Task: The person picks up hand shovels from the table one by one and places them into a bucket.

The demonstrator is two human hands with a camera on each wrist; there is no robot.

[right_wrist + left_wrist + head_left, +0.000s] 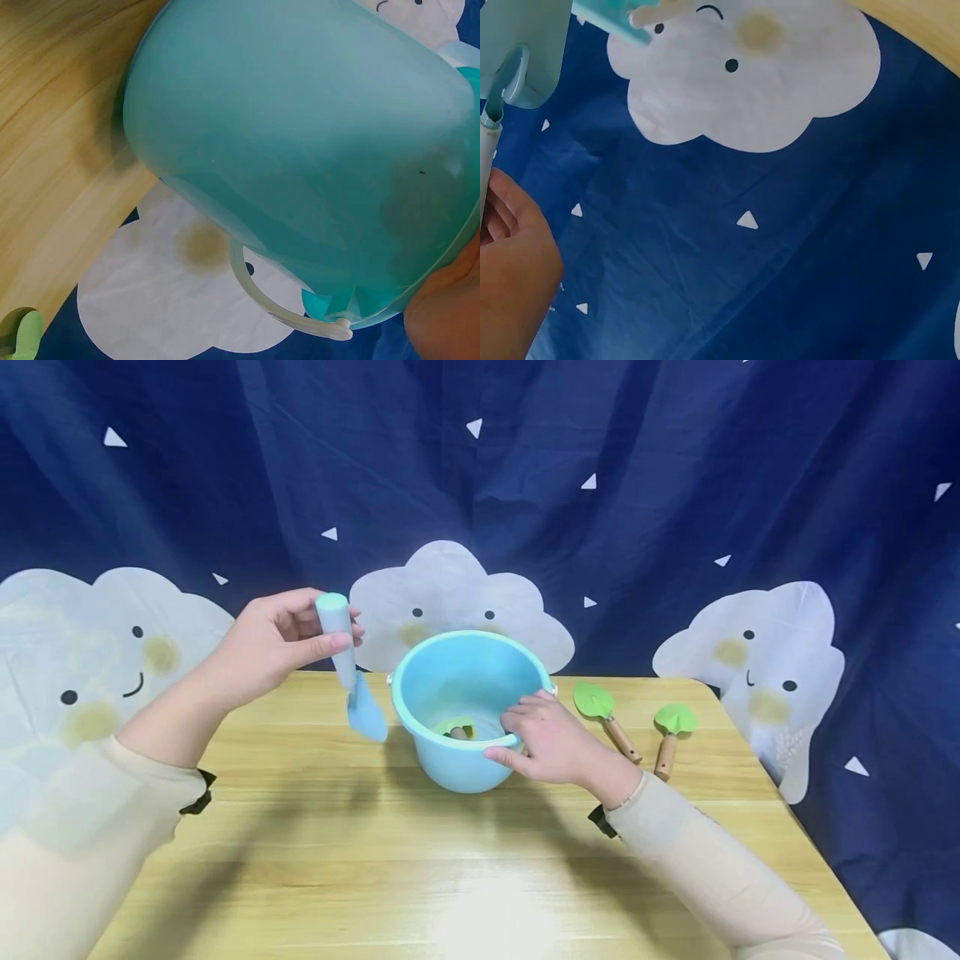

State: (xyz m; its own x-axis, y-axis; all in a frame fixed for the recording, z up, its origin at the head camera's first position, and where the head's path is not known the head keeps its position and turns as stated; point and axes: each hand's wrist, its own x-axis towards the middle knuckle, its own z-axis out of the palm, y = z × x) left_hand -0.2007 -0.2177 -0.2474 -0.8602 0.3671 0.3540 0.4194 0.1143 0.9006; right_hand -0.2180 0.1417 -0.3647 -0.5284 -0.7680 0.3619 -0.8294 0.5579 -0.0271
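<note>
My left hand (281, 635) pinches the pale handle of a small blue toy shovel (365, 710), its blade hanging down above the table, left of the bucket. In the left wrist view the shovel blade (525, 49) shows at the upper left, with the left hand (514, 247) below it. My right hand (551, 739) grips the near right rim of a light blue bucket (457, 768). Inside the bucket lies something green with a brownish part (457, 729), mostly hidden. The right wrist view shows the bucket's side (300, 135) and its white handle (262, 300) hanging down.
Two small green tools with wooden handles, a trowel (596, 702) and a second tool (675, 720), lie right of the bucket. The wooden table (322, 877) ends at a dark blue curtain (525, 485) with cloud prints.
</note>
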